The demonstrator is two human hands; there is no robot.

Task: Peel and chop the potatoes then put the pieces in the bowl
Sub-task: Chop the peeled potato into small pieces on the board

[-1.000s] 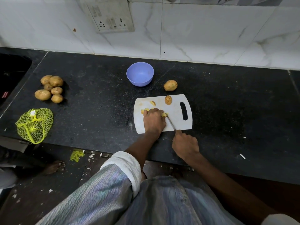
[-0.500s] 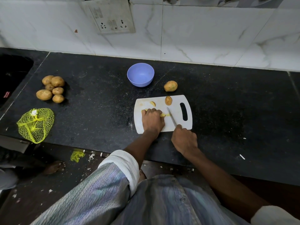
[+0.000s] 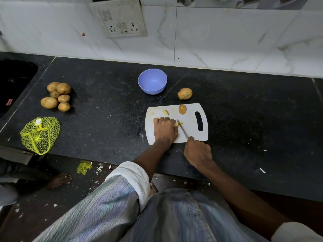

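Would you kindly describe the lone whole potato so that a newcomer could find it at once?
Start at the white cutting board on the black counter. Just beyond its far edge, right of the blue bowl, lies a single whole potato. Unlike the heap of potatoes far left, it lies alone.

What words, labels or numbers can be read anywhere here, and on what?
None can be read.
Switch and socket plate on the wall: only smudges and sockets, no legible marking.
Red tag at the left edge: too small and blurred.
Cutting board, bowl, knife: no print visible.
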